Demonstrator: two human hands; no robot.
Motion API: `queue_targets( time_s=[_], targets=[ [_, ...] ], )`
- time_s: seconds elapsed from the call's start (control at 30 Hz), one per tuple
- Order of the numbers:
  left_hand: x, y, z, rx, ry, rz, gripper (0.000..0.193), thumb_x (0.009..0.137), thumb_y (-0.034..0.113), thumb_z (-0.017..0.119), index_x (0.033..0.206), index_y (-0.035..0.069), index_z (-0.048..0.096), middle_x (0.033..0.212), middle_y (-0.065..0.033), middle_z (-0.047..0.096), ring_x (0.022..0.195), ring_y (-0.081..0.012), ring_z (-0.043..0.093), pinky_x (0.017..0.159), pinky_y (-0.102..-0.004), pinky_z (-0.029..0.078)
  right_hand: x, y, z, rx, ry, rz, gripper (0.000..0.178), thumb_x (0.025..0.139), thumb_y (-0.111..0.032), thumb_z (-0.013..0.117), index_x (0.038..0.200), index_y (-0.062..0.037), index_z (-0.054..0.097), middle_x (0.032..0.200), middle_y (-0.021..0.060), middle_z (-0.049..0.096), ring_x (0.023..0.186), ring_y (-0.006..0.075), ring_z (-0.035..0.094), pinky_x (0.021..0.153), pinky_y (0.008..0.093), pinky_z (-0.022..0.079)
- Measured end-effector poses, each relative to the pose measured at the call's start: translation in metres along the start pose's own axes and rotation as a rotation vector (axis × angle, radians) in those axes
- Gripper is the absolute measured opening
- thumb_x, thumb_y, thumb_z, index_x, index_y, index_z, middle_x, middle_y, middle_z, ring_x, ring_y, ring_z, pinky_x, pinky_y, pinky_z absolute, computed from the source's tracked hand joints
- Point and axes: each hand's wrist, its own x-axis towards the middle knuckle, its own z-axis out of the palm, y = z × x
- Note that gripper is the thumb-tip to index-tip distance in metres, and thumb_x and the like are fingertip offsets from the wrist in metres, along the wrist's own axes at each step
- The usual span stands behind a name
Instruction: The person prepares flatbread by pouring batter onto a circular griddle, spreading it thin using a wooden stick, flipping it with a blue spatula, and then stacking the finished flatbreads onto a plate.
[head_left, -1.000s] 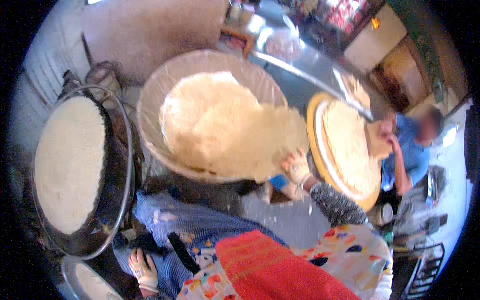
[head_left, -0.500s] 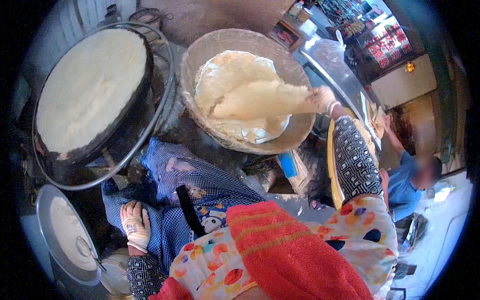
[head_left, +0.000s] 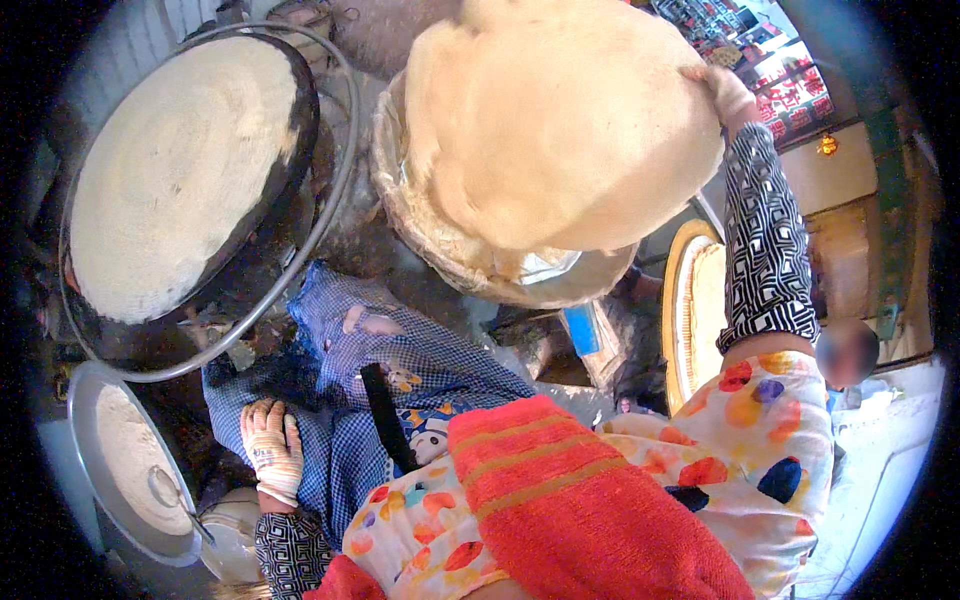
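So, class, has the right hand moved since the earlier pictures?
Yes. Judged against the basket, the right hand has moved up and further right in the picture, its fingers holding the edge of the thin pancake.

The upper edge of the thin, pale sheet is cut off above, and much of the basket is hidden behind it. The thumb of the right hand cannot be made out. The yellow-rimmed tray is partly covered by the right sleeve. The co-worker's face is blurred. The red towel is cut off below.
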Motion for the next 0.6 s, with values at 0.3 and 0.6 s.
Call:
queue_targets(
  time_s=[0.3,0.6],
  targets=[
    [-0.004,-0.001,0.0,0.122,-0.073,-0.008,0.026,0.084,0.014,0.058,0.106,0.001,0.06,0.112,-0.0178,0.056,0.109,-0.0381,0.05,0.1,-0.0522,0.036,-0.006,0.364,0.084,0.558,0.264,0.385,0.05,0.084,-0.028,0.068,0.121,0.0037,0.06,0.113,0.0116,0.065,0.097,0.023,0.06,0.087,0.0335,0.046],
    [0.009,0.018,-0.024,0.259,-0.124,-0.126,0.038,0.084,0.014,0.061,0.12,0.001,0.054,0.121,-0.0202,0.05,0.114,-0.0402,0.047,0.1,-0.0511,0.037,-0.078,0.459,0.292,-0.222,0.011,0.674,0.048,0.092,-0.032,0.055,0.133,-0.0098,0.05,0.125,0.0098,0.061,0.108,0.0258,0.06,0.093,0.0334,0.047]
  ],
)
